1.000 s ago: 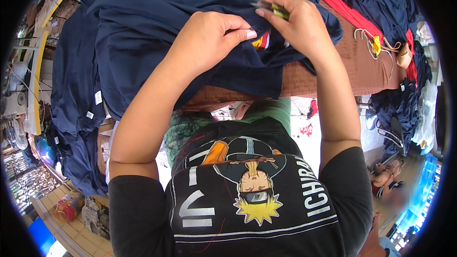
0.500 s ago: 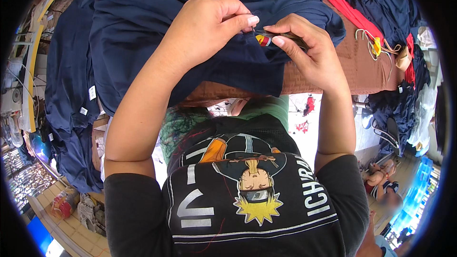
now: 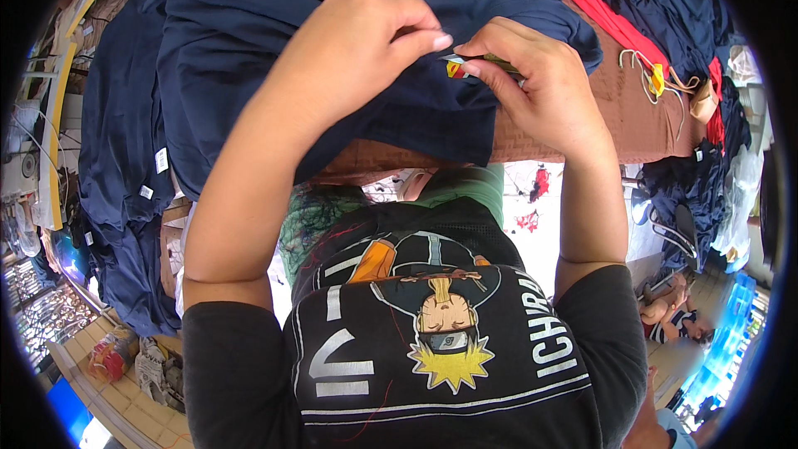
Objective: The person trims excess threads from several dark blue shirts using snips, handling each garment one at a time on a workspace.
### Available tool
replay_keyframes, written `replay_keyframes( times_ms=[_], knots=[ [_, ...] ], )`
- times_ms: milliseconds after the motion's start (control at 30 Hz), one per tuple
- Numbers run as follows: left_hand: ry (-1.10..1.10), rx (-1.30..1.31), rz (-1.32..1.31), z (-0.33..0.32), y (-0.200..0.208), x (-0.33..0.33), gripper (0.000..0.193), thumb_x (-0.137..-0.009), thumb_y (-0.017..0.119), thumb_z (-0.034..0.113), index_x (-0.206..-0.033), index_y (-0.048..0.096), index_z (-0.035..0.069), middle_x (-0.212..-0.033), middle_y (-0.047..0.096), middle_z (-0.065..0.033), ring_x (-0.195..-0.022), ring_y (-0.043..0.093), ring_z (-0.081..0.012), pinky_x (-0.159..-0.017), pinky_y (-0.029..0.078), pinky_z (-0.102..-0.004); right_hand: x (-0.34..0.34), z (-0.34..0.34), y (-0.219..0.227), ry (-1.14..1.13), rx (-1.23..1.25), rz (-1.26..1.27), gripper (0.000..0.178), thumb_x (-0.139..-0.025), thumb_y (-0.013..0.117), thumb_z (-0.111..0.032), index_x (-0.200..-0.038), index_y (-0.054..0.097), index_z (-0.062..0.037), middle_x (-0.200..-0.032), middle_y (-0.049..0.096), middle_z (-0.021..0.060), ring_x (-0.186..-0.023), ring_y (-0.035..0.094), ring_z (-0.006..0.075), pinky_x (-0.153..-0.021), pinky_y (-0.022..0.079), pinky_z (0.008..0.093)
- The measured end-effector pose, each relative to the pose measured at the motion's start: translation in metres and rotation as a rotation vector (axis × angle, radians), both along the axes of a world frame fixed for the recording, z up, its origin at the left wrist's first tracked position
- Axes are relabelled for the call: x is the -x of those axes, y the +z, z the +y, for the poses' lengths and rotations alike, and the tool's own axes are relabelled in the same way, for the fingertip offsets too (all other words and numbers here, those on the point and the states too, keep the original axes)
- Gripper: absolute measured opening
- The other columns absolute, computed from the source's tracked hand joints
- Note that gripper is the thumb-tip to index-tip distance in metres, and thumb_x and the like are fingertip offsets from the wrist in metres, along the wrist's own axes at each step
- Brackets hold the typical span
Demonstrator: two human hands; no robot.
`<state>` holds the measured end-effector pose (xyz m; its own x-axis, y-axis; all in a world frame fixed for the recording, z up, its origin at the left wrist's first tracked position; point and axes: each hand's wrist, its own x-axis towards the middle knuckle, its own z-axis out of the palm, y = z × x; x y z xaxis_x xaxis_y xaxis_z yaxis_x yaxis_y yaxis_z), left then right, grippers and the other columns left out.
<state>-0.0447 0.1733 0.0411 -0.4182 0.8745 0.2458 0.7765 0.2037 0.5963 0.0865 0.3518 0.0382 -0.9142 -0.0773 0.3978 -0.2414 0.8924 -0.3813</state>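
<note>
Dark navy cloth (image 3: 249, 41) lies in folds across the surface before me. Over it, my left hand (image 3: 353, 58) has thumb and forefinger brought together in a pinch; whatever is between them is too fine to make out. Close by on the right, my right hand (image 3: 536, 79) grips a small pair of thread snips (image 3: 490, 59). Their silvery tips point toward my left fingertips, a short gap away. A yellow-and-red patch shows just below the tips. Most of the snips' body is hidden in the palm.
Brown fabric (image 3: 640, 120) covers the table under the navy cloth. A red strip (image 3: 603, 0) and loose cords with a yellow piece (image 3: 657, 81) lie at the right. More navy garments (image 3: 125, 175) hang at the left. Another person (image 3: 677, 316) sits at the lower right.
Both hands have shifted slightly; the right hand with the snips has risen a little and tilted. The snips' tips have come slightly away from my left fingertips.
</note>
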Motion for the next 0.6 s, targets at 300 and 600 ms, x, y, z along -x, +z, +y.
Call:
replay_keyframes(
  times_ms=[300,600],
  knots=[
    [-0.031,-0.054,0.216,-0.031,0.02,-0.002,0.033,-0.074,0.078,0.021,-0.099,0.068,0.002,-0.113,0.065,-0.0107,-0.107,0.059,-0.0279,-0.093,0.044,-0.0338,-0.015,-0.001,-0.039,-0.149,0.596,-0.138,0.03,-0.078,0.08,-0.019,-0.098,0.069,0.0001,-0.085,0.067,0.006,-0.073,0.06,0.0109,-0.068,0.048,0.0262],
    [0.096,-0.03,-0.04,-0.003,-0.021,-0.005,0.025,-0.082,0.073,0.022,-0.1,0.069,0.005,-0.086,0.069,-0.0067,-0.077,0.065,-0.0186,-0.07,0.049,-0.0281,-0.005,-0.019,-0.05,-0.217,0.692,-0.148,0.018,-0.081,0.076,-0.012,-0.093,0.071,-0.0004,-0.075,0.066,0.0043,-0.068,0.056,0.0086,-0.064,0.046,0.0258]
  ],
)
